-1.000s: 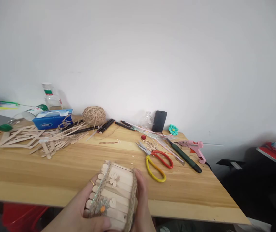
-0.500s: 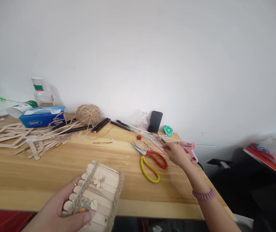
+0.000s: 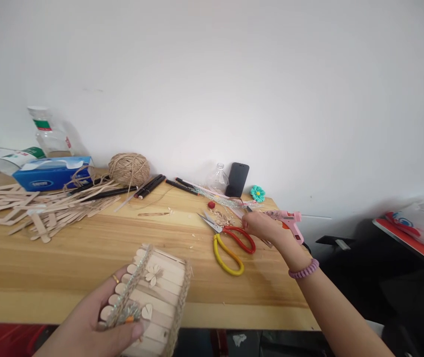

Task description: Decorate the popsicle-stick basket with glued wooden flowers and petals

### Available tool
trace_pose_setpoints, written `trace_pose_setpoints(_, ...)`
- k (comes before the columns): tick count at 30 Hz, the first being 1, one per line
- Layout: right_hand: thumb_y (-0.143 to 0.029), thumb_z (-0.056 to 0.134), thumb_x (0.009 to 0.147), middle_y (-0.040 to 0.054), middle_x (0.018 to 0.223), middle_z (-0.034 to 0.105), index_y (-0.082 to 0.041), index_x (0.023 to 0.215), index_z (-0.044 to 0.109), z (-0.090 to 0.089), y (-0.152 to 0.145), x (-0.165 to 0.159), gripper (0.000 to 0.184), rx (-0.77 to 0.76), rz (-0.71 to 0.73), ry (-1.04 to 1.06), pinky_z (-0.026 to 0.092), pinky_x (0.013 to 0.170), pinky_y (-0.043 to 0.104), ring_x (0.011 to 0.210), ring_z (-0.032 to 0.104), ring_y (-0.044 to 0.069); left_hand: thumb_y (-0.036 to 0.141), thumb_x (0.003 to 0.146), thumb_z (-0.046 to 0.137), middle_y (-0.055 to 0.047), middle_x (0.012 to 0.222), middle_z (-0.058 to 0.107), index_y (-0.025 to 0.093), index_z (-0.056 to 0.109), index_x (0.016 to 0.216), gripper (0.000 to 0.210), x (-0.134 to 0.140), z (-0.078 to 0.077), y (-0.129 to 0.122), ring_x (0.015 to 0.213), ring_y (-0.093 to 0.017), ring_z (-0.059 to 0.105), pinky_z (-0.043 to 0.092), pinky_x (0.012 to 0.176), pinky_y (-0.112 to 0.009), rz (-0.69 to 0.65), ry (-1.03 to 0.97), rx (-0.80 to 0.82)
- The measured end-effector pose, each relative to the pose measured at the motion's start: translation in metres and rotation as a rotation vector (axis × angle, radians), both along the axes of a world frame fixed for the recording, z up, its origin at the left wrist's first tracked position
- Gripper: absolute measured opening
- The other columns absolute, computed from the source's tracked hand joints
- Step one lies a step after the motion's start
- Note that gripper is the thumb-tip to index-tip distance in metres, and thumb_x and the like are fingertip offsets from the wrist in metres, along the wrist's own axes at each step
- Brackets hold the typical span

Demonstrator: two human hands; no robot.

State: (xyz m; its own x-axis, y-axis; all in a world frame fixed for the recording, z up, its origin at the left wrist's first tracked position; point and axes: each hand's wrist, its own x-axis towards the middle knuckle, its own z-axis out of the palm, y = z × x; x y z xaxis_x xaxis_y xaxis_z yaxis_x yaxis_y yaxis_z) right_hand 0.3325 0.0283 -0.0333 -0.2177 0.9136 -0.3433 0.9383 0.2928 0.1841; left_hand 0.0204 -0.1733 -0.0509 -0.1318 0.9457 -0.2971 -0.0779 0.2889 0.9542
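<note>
My left hand (image 3: 103,317) grips a small box made of craft sticks (image 3: 163,297) at the table's front edge, thumb on its face. The box is tilted and trimmed with twine, sparkly strands and little wooden petals. To the right, my right hand (image 3: 262,225) is low over the table with fingers curled together; what they hold, if anything, is hidden. Just beyond it lies a pink glue gun (image 3: 289,223). Beside its fingertips are wood shavings (image 3: 223,218) and open scissors (image 3: 230,248) with one red and one yellow handle.
At the back stand a phone (image 3: 237,179), a small clear bottle (image 3: 218,177) and a teal flower (image 3: 258,193). A red pompom (image 3: 211,205) lies near the shavings. Leftward are a twine ball (image 3: 129,168), markers (image 3: 151,186), loose craft sticks (image 3: 44,218) and a blue tissue pack (image 3: 51,176).
My right hand has shifted slightly left, toward the scissors and shavings, its fingers curling in more. My left hand still holds the box in nearly the same pose. The view has turned a little.
</note>
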Motion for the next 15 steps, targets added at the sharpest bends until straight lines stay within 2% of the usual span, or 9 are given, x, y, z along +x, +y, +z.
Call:
trace_pose_setpoints(5,-0.03,0.054,0.089,0.0083,0.114,0.057,-0.015,0.114,0.054,0.007,0.0,0.002,0.029,0.098,0.001,-0.006,0.051,0.079,0.04,0.095,0.059,0.02,0.035,0.047,0.081,-0.003,0.071,0.071,0.021,0.064,0.103,0.061,0.004,0.001,-0.002,0.064,-0.024,0.064,0.053,0.057,-0.03,-0.012,-0.043,0.035)
trace_pose_setpoints(9,-0.031,0.054,0.09,0.0068,0.11,0.059,-0.016,0.111,0.056,0.021,-0.011,0.003,0.026,0.238,-0.04,0.05,0.052,0.077,0.038,0.09,0.06,0.018,0.032,0.047,0.08,-0.003,0.072,0.071,0.02,0.061,0.108,0.065,0.012,0.004,-0.003,0.06,-0.021,0.063,0.051,0.056,-0.028,0.021,-0.075,0.029)
trace_pose_setpoints(12,-0.028,0.049,0.092,0.0049,0.096,0.062,-0.015,0.112,0.053,0.035,-0.026,-0.001,0.024,0.376,-0.076,0.136,0.051,0.07,0.034,0.079,0.061,0.016,0.029,0.047,0.08,-0.002,0.074,0.072,0.02,0.058,0.11,0.067,0.02,0.01,-0.004,0.066,-0.022,0.065,0.053,0.061,-0.029,0.041,-0.122,0.011)
trace_pose_setpoints(15,-0.017,0.039,0.088,0.0048,0.081,0.065,-0.014,0.118,0.045,0.045,-0.041,-0.011,0.031,0.507,-0.1,0.233,0.045,0.061,0.03,0.07,0.062,0.02,0.026,0.048,0.079,-0.001,0.075,0.072,0.019,0.054,0.116,0.073,0.027,0.016,-0.005,0.069,-0.022,0.066,0.054,0.065,-0.029,0.044,-0.171,-0.021)
